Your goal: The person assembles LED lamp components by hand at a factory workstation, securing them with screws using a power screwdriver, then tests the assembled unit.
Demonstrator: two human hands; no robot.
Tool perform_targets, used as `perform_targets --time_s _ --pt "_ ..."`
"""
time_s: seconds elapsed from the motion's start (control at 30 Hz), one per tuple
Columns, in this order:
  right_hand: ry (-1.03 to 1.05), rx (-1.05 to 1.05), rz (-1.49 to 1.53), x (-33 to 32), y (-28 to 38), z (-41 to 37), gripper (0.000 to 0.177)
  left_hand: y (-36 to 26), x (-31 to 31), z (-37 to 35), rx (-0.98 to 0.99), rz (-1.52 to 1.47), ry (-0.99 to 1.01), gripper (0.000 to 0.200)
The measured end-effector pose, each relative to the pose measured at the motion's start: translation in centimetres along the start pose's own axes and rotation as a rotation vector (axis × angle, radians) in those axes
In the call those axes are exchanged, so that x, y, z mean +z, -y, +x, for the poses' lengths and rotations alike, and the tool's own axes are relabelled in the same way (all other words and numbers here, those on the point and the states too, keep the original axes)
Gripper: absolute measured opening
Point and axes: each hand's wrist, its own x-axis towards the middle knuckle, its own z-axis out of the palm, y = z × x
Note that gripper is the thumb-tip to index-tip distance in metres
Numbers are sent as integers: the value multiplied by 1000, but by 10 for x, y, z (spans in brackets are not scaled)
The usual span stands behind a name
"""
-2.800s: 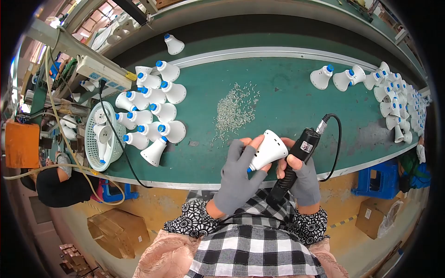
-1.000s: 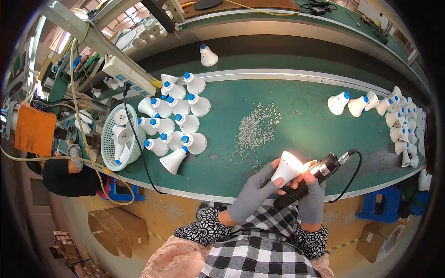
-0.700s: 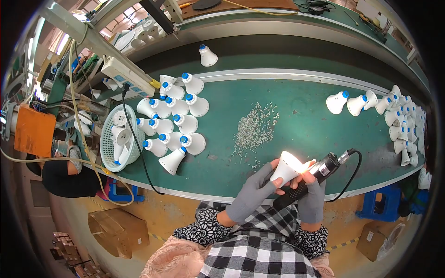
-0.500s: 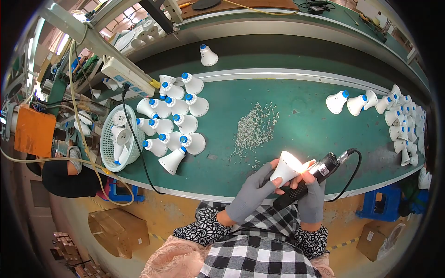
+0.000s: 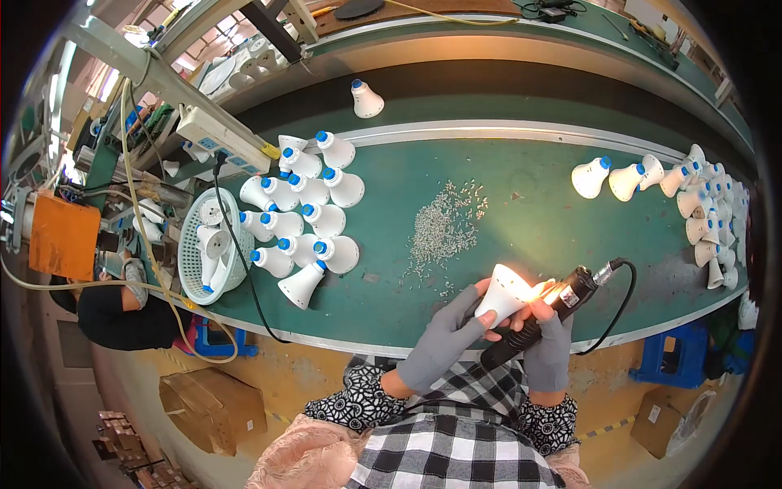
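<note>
In a grey fingerless glove, my left hand (image 5: pixel 444 342) is closed around a white cone-shaped housing (image 5: pixel 504 297), its wide end tilted up. My right hand (image 5: pixel 544 338), gloved the same way, grips a black corded electric screwdriver (image 5: pixel 575 290). A bright glow sits between the tool and the housing's side and hides where they meet. The fingertips of both hands come close together below the glow. Beyond my hands lies a pile of small screws (image 5: pixel 444 228). To the left stand several white housings with blue caps (image 5: pixel 336 254).
A pale green basket (image 5: pixel 189 259) with white parts stands at the table's left edge, beside a power strip (image 5: pixel 220 137) and hanging cables. More white housings (image 5: pixel 702 200) crowd the right end. One housing (image 5: pixel 366 99) stands behind the metal rail. Another person's arm (image 5: pixel 133 281) shows at far left.
The glow at the screwdriver has turned warmer and brighter, casting orange light on the table and the right-hand housings. Both hands keep nearly the same place.
</note>
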Motion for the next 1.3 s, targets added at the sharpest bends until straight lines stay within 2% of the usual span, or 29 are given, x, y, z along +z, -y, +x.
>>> perform_targets --time_s 0.33,0.43,0.93,1.03,1.13,1.3 --pt "-4 -8 0 -8 3 4 29 0 6 7 -3 24 8 52" --pt "14 -19 0 -13 2 6 29 6 5 11 27 -2 17 61" --pt "0 -5 22 -15 0 5 31 9 5 10 6 -25 9 61" --pt "35 -13 -33 -21 -5 5 38 8 5 9 5 -28 7 60" --pt "-13 -13 14 -10 2 4 28 5 6 8 -12 -8 -2 56" --pt "-52 8 -14 -12 4 4 23 10 6 10 15 25 9 63"
